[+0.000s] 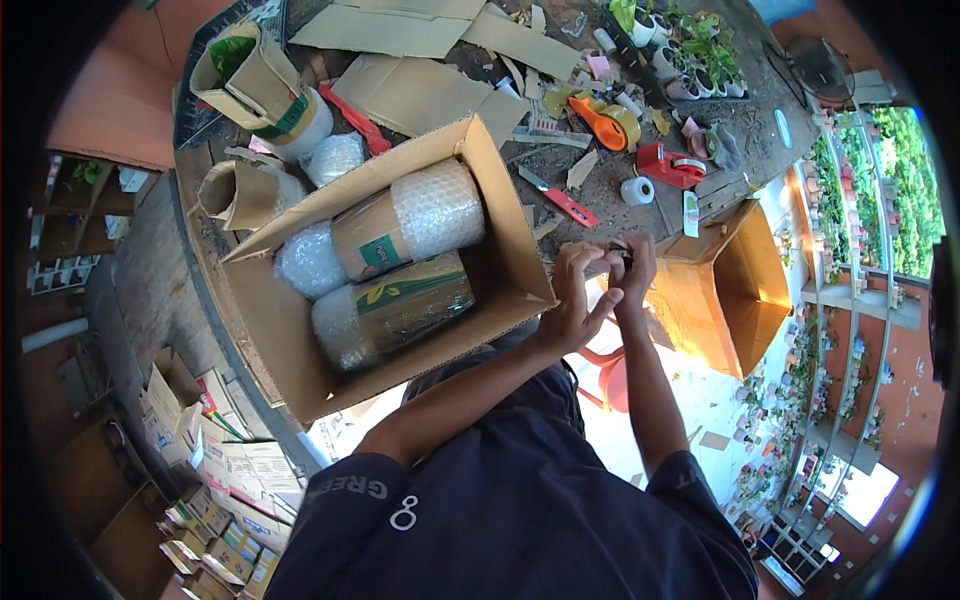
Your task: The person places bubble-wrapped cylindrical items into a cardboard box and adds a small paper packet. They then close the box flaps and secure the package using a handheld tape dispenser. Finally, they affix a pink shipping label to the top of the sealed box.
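Just past the front edge of the worktable, my left hand (572,305) and my right hand (634,275) meet with fingertips bent together. Between them is something small and dark, too small to name. Left of my hands, an open cardboard box (275,365) sits tilted in view at the table's edge. Inside it lie two bundles: a cardboard sleeve with bubble wrap (438,208) at its ends, and a second taped, wrapped bundle (415,308) beside it. A red-handled utility knife (568,203) lies on the table beyond my hands.
Around the box are a cardboard-wrapped plant (290,110), a red tool (355,118) and flat cardboard pieces (390,95). Farther right are an orange tape dispenser (600,122), a red tape dispenser (668,165), a white roll (637,190) and small potted plants (700,60). An open carton (715,290) stands at right.
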Demonstrator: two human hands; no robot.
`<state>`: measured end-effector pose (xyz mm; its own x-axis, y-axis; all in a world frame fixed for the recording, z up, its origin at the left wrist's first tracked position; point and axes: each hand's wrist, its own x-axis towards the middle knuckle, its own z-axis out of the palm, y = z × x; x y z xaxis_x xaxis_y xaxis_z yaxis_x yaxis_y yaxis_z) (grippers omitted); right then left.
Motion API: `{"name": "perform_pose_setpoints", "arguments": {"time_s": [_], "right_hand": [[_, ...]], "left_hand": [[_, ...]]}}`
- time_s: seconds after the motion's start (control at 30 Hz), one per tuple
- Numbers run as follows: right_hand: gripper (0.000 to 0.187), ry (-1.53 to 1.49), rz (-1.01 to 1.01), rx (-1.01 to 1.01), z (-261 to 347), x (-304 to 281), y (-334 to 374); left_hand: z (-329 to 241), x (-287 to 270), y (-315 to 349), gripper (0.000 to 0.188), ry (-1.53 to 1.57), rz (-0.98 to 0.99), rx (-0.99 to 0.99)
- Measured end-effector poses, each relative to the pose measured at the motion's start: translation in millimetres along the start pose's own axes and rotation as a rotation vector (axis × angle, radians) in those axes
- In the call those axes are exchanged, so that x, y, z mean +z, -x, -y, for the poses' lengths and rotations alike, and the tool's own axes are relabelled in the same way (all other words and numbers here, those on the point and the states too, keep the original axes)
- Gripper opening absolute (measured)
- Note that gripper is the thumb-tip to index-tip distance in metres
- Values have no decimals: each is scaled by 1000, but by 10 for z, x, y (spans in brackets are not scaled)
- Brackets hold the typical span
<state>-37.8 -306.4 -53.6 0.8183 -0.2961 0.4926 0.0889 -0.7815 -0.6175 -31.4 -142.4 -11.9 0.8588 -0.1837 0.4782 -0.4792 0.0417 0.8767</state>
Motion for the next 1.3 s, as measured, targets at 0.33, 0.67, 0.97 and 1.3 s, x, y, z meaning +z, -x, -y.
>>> {"name": "perform_pose_setpoints", "arguments": {"time_s": [0.33,0.67,0.97,1.3], "right_hand": [[54,-111,-70,194,376,-91,408],[49,-69,-63,219,380,-77,422],[45,-3,15,285,420,-124,383],[47,-245,99,572,-268,-240,-846]], "left_hand": [[551,442,87,69,100,64,-232],[614,493,93,66,116,52,-265],[634,491,51,54,104,61,-276],[788,624,-474,73,92,284,-510]]}}
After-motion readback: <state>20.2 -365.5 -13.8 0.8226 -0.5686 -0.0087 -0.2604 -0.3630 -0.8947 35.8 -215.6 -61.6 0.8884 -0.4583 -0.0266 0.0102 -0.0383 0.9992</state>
